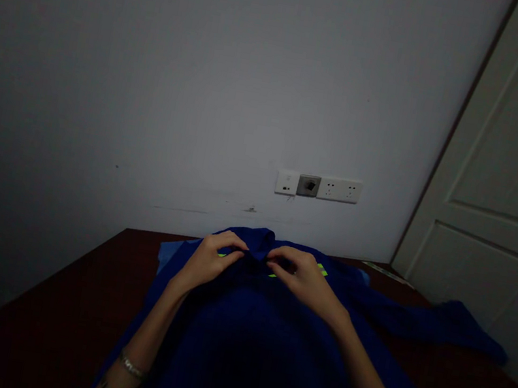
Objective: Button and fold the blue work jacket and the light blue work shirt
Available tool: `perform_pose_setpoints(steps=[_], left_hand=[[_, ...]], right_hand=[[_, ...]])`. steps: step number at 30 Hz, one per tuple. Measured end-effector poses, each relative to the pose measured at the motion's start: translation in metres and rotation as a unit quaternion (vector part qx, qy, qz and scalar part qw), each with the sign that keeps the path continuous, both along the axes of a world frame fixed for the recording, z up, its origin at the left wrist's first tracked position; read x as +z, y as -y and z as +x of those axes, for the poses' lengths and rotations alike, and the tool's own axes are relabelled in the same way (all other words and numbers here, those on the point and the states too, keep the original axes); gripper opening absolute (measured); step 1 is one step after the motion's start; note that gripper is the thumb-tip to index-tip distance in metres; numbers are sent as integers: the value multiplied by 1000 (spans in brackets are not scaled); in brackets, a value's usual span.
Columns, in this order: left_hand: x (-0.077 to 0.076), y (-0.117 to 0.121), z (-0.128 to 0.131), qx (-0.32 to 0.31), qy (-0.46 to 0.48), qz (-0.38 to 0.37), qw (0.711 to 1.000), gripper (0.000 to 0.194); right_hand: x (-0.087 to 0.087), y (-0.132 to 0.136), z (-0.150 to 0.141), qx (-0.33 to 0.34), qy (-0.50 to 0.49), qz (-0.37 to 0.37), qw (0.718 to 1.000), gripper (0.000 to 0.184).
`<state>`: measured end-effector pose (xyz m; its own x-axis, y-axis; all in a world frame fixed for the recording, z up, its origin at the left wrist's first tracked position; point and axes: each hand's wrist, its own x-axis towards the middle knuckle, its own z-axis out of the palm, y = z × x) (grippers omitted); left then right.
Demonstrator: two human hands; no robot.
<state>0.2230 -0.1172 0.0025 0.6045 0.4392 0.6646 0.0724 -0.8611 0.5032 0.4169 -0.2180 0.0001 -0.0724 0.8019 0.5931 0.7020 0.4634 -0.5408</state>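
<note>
Pinching blue garment (258, 241) between both hands' fingers (240, 248)

At your one o'clock, you see switches and sockets (339, 190) on the pale wall (237, 84); at two o'clock, a panelled door (517, 164) stands beside the dark red table (89, 285).

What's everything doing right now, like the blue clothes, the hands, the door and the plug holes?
Blue clothes: laid out, one sleeve stretched sideways.
Left hand: pinching near the collar.
Right hand: pinching there too.
Bracelets: worn.
White plug holes: nothing plugged in.
Wall: scuffed.
Door: can't tell if shut.
</note>
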Motion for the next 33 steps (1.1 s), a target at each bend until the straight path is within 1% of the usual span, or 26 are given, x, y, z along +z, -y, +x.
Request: perform_pose_setpoints(steps=[2, 5, 10, 14, 17, 23, 26, 29, 31, 33], left_hand=[[0, 2, 1, 10, 2, -14, 1000, 8], [-2, 3, 3, 22, -2, -24, 999, 8], [-4, 3, 5, 19, -8, -21, 1000, 7], [-5, 1, 4, 21, -15, -28, 999, 9], [-4, 2, 3, 8, -38, -37, 999, 12], [1, 9, 5, -44, -76, -39, 995, 8], [2, 13, 7, -36, -94, -54, 994, 6], [2, 15, 8, -23, -100, -78, 992, 6], [1, 16, 8, -35, -89, -101, 990, 12], [1, 17, 8, -68, -67, -140, 986, 26]], right_hand=[[-1, -1, -5, -20, -2, 19, 1000, 13], [0, 0, -10, -34, -1, 24, 999, 13], [4, 3, -13, -28, 5, 35, 999, 11], [3, 3, -12, -43, 23, 29, 998, 11], [2, 4, -12, -50, 44, 27, 997, 10], [-1, 5, -15, -20, 110, 71, 991, 13], [-3, 4, -16, -12, 126, 92, 988, 14], [-2, 3, -14, -6, 138, 96, 986, 15], [0, 5, -13, -3, 146, 94, 985, 16], [2, 7, -13, 4, 151, 93, 984, 17]])
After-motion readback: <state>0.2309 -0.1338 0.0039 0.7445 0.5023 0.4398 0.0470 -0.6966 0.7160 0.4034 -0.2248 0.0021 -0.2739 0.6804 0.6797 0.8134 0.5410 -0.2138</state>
